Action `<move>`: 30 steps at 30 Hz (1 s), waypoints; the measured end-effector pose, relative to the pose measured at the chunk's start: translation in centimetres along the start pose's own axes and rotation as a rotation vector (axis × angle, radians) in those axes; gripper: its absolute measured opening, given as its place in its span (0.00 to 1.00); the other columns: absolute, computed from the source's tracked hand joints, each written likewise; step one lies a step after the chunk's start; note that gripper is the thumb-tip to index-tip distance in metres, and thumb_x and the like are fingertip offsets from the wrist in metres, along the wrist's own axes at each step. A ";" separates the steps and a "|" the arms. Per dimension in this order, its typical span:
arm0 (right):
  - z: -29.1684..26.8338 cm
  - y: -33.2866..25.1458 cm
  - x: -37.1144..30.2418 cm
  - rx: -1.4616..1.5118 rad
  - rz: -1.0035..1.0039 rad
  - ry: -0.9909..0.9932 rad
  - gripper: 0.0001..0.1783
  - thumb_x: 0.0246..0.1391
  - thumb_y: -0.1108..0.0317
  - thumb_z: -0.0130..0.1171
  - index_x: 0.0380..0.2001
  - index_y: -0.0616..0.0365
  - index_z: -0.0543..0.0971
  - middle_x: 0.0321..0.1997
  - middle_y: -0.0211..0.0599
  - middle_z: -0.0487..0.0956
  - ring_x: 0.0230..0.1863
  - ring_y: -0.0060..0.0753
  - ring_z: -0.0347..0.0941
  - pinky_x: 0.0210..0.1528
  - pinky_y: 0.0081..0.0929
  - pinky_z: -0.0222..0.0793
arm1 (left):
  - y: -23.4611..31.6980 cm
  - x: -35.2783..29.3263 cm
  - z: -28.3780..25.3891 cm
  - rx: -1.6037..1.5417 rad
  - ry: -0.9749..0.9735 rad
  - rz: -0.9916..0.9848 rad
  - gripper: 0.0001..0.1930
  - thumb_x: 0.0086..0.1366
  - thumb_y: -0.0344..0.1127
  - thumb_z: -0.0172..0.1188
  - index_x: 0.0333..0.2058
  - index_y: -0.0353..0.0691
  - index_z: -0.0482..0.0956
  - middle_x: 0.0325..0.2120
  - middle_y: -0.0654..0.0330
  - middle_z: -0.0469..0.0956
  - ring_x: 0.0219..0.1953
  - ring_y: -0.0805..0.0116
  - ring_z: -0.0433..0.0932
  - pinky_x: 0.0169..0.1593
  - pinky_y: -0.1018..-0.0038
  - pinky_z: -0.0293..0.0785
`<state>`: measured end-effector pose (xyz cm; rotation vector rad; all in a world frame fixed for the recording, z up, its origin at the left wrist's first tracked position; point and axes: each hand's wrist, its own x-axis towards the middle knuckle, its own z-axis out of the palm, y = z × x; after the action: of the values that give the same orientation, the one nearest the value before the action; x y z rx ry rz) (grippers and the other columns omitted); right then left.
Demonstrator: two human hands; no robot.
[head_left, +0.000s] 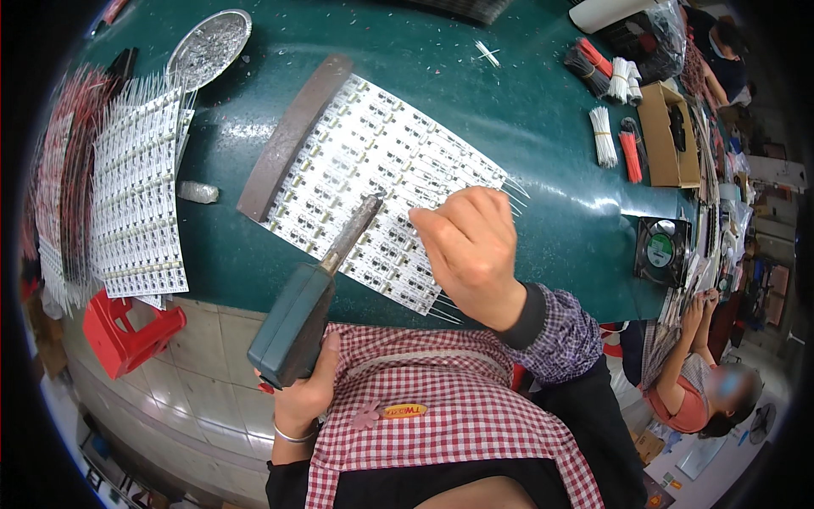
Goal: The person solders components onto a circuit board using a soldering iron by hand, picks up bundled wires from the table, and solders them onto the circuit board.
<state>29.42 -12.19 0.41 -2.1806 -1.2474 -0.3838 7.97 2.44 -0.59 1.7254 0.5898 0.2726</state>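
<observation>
My left hand (307, 397) grips a dark green soldering gun (292, 321). Its metal tip points up and away, over the middle of a white circuit board panel (373, 127) covered in rows of small components. Closed in a pinch, my right hand (476, 259) is over the panel's right part; whatever is between the fingertips is hidden or too thin to make out. Thin white wires (514, 193) stick out from the panel's right edge. A brown bar (297, 136) lies along the panel's left edge.
Left stand wired panels (140, 195), near a silver lump (197, 192) and a metal dish (242, 30) of scraps. Right are white wire bundles (602, 136), red wires (630, 153), a cardboard box (657, 127) and a fan (663, 250). A red stool (127, 339) stands below; a co-worker (678, 394) sits right.
</observation>
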 end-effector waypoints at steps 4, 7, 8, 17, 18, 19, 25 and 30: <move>1.7 1.0 -0.8 0.014 -0.008 0.024 0.14 0.36 0.81 0.66 0.31 0.58 0.80 0.23 0.30 0.70 0.30 0.34 0.70 0.38 0.32 0.62 | 1.7 0.5 0.8 0.008 0.113 -0.112 0.09 0.55 0.26 0.67 0.35 0.32 0.81 0.28 0.59 0.81 0.26 0.72 0.79 0.31 0.77 0.73; 2.1 1.0 -1.0 -0.012 -0.005 -0.018 0.12 0.39 0.79 0.61 0.32 0.59 0.79 0.26 0.31 0.71 0.34 0.34 0.71 0.43 0.36 0.63 | 1.6 0.8 0.9 0.042 0.134 0.013 0.08 0.55 0.26 0.67 0.35 0.33 0.81 0.28 0.59 0.82 0.26 0.71 0.79 0.31 0.77 0.74; 2.1 1.0 -1.1 -0.012 -0.005 -0.019 0.12 0.39 0.79 0.61 0.32 0.59 0.79 0.26 0.31 0.71 0.34 0.34 0.71 0.43 0.36 0.63 | 1.7 0.8 1.0 0.042 0.134 0.011 0.08 0.55 0.26 0.67 0.35 0.33 0.81 0.28 0.59 0.82 0.26 0.71 0.79 0.31 0.77 0.74; 2.7 1.0 -0.9 -0.041 0.010 0.013 0.11 0.38 0.80 0.66 0.29 0.58 0.79 0.22 0.29 0.70 0.30 0.33 0.69 0.38 0.31 0.62 | 1.5 1.4 1.1 0.043 0.126 0.010 0.08 0.55 0.27 0.66 0.34 0.32 0.81 0.28 0.57 0.82 0.26 0.69 0.81 0.30 0.76 0.75; 2.6 1.0 -0.9 -0.043 0.009 0.010 0.11 0.37 0.80 0.66 0.29 0.58 0.79 0.22 0.29 0.70 0.30 0.33 0.69 0.38 0.31 0.62 | 1.6 1.4 1.2 0.039 0.127 0.005 0.07 0.55 0.27 0.66 0.33 0.32 0.81 0.27 0.57 0.82 0.25 0.68 0.81 0.30 0.76 0.74; 2.6 1.0 -0.9 -0.045 0.009 0.007 0.11 0.37 0.80 0.66 0.28 0.58 0.79 0.22 0.29 0.70 0.30 0.33 0.69 0.38 0.31 0.62 | 1.6 1.5 1.3 0.036 0.127 -0.001 0.07 0.54 0.27 0.66 0.33 0.33 0.81 0.26 0.58 0.82 0.25 0.68 0.81 0.29 0.76 0.74; 2.7 0.8 -0.8 -0.048 0.003 0.010 0.11 0.37 0.80 0.66 0.28 0.59 0.79 0.22 0.30 0.69 0.29 0.34 0.70 0.37 0.31 0.62 | 1.3 1.4 1.2 0.012 0.102 -0.077 0.07 0.53 0.27 0.67 0.31 0.33 0.81 0.24 0.58 0.81 0.23 0.68 0.79 0.27 0.75 0.73; 2.6 0.8 -0.8 -0.051 0.002 0.009 0.11 0.37 0.80 0.66 0.28 0.59 0.79 0.22 0.30 0.69 0.30 0.34 0.70 0.37 0.31 0.62 | 0.0 0.5 0.6 0.044 0.056 -0.029 0.11 0.56 0.23 0.64 0.39 0.32 0.78 0.27 0.59 0.79 0.24 0.73 0.76 0.27 0.78 0.71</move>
<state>29.63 -11.43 -2.35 -2.2204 -1.2425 -0.4286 8.68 2.19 -0.80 1.7546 0.6657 0.2907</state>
